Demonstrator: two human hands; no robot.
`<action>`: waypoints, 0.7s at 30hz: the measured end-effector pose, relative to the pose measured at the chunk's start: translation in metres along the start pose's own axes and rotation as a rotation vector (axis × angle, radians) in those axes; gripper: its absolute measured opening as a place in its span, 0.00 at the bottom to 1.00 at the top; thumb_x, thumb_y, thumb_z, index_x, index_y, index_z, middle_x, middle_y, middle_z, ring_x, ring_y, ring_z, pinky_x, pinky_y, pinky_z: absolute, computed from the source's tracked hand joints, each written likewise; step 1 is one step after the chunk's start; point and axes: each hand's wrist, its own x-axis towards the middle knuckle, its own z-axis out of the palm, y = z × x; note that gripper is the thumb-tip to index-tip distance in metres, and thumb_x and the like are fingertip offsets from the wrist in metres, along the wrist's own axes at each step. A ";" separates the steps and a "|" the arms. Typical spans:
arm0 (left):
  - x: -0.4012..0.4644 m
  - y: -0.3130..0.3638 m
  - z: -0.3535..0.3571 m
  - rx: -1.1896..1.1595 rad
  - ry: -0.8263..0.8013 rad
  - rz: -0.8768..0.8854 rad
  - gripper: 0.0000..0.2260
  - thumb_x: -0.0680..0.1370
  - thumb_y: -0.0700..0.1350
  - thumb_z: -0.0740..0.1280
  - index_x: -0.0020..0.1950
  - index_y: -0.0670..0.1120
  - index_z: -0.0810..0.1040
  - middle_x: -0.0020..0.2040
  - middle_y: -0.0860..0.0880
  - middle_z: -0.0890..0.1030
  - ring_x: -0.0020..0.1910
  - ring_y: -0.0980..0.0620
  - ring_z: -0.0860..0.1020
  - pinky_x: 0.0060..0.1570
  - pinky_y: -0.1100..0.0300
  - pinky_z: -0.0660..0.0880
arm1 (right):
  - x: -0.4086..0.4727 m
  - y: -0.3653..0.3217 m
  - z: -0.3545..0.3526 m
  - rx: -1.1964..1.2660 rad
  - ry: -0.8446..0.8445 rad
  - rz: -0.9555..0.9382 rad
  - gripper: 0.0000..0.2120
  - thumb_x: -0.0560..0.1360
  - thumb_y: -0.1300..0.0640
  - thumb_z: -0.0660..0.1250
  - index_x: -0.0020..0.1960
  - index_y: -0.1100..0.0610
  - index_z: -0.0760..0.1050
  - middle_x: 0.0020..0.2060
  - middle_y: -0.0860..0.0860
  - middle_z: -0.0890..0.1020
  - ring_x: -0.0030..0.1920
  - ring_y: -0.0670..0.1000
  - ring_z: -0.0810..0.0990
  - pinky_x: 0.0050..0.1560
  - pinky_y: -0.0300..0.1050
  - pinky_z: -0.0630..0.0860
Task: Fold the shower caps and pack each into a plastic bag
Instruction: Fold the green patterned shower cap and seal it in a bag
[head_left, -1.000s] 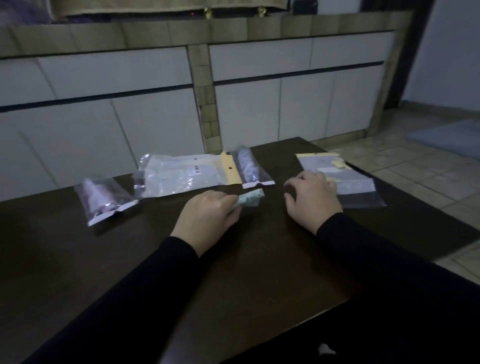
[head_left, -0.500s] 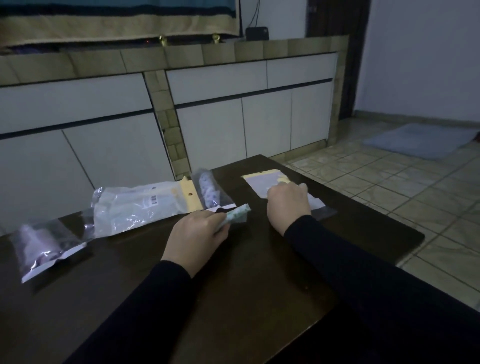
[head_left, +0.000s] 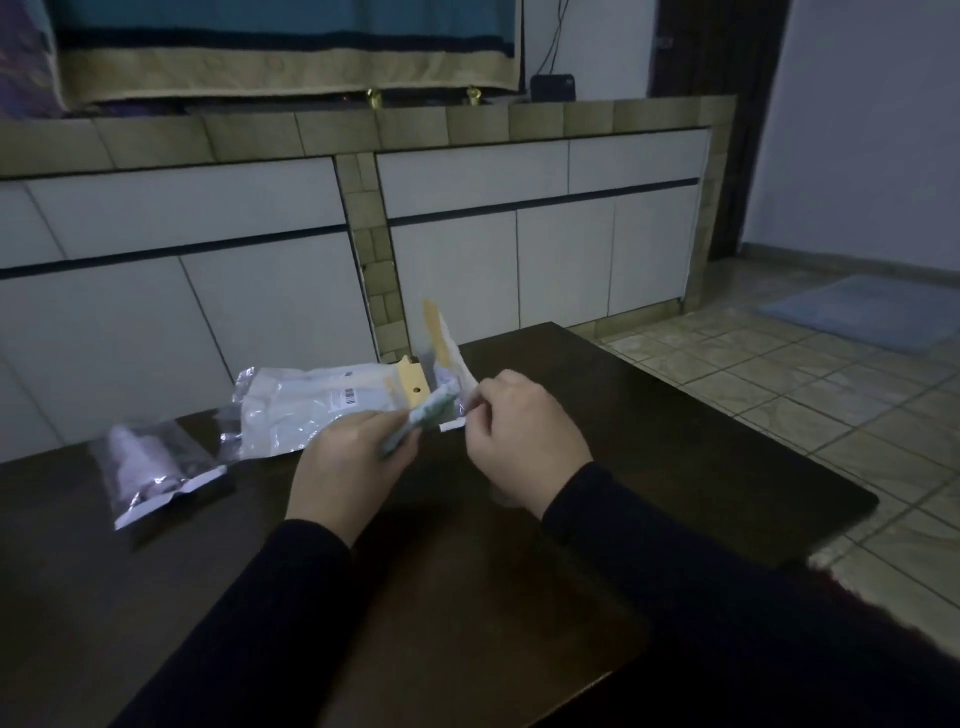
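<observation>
Left hand (head_left: 347, 462) grips the rolled pale-green shower cap (head_left: 427, 415) above the dark wooden worktop (head_left: 675, 457); right hand (head_left: 522, 439) pinches a clear plastic bag with a yellow header (head_left: 445, 347) upright. Tip: spread the bag's mouth first, then feed the roll in narrow end first.

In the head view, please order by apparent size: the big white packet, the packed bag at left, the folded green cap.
1. big white packet
2. packed bag at left, nearer the camera, so its true size is unsure
3. folded green cap, partly hidden by the left hand
</observation>
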 end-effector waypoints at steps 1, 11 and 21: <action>-0.002 -0.003 -0.004 0.010 0.017 -0.016 0.12 0.67 0.38 0.77 0.50 0.41 0.84 0.39 0.44 0.84 0.37 0.47 0.81 0.42 0.60 0.73 | -0.001 -0.009 0.002 0.065 -0.014 -0.011 0.11 0.79 0.56 0.58 0.55 0.57 0.77 0.49 0.51 0.77 0.44 0.45 0.77 0.46 0.39 0.78; -0.016 -0.051 -0.035 -0.021 0.182 -0.096 0.09 0.72 0.40 0.74 0.52 0.42 0.84 0.48 0.46 0.85 0.46 0.49 0.82 0.51 0.60 0.75 | 0.003 -0.048 0.000 0.084 -0.179 0.009 0.19 0.76 0.64 0.60 0.67 0.59 0.71 0.63 0.56 0.73 0.64 0.53 0.71 0.63 0.46 0.72; -0.024 -0.052 -0.054 -0.417 0.163 -0.244 0.09 0.74 0.42 0.72 0.53 0.50 0.83 0.40 0.68 0.81 0.39 0.71 0.77 0.41 0.77 0.70 | -0.010 -0.043 0.028 -0.474 -0.517 -0.032 0.15 0.78 0.47 0.61 0.59 0.53 0.76 0.53 0.51 0.80 0.53 0.51 0.78 0.51 0.45 0.73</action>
